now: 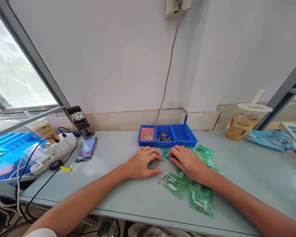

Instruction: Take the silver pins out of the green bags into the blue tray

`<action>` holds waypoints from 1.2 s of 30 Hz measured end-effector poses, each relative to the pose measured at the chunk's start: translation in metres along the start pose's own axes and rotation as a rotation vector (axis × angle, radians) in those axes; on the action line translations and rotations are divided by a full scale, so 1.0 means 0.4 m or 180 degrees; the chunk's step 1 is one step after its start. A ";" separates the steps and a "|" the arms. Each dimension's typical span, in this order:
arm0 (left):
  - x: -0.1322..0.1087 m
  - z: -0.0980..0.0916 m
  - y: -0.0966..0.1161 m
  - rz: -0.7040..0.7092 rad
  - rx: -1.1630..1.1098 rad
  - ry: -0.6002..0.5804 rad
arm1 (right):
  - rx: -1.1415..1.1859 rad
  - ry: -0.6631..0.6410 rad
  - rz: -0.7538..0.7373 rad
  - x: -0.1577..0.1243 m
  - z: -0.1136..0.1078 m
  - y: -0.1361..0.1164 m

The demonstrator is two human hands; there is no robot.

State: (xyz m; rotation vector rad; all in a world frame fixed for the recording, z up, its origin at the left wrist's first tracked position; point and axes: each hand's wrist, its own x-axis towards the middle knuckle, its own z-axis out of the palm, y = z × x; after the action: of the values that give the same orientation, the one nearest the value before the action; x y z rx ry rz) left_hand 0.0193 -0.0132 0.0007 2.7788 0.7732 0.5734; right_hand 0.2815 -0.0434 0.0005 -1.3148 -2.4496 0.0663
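My left hand (146,163) rests cupped on the table, thumb and fingers apart, around a small heap of metal pins (152,162). Whether any pin is gripped there is hidden. Curled fingers of my right hand (185,161) pinch downward over the green plastic bags; their tips are partly hidden, so what they hold cannot be made out. A single metal pin (162,179) lies between the hands. Closer to me are two green bags, one with pins and white pieces (176,186), another (201,199) with similar rods.
Behind the hands stand three joined blue bins: a left bin (147,144) with a reddish packet, a middle bin (165,144) with metal pins, and a right bin (184,133). Phones (78,118), a power strip (53,153) with cables, and a drink cup (245,121) flank the workspace.
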 end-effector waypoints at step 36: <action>0.002 0.016 0.000 -0.0290 0.0103 0.0233 | 0.0950 -0.0506 0.0090 -0.007 -0.034 -0.002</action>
State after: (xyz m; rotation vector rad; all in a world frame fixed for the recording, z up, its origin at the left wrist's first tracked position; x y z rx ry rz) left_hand 0.0227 -0.0134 -0.0050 2.7482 0.9270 0.6543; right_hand 0.2868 -0.0477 0.0125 -1.2514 -2.4295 0.5410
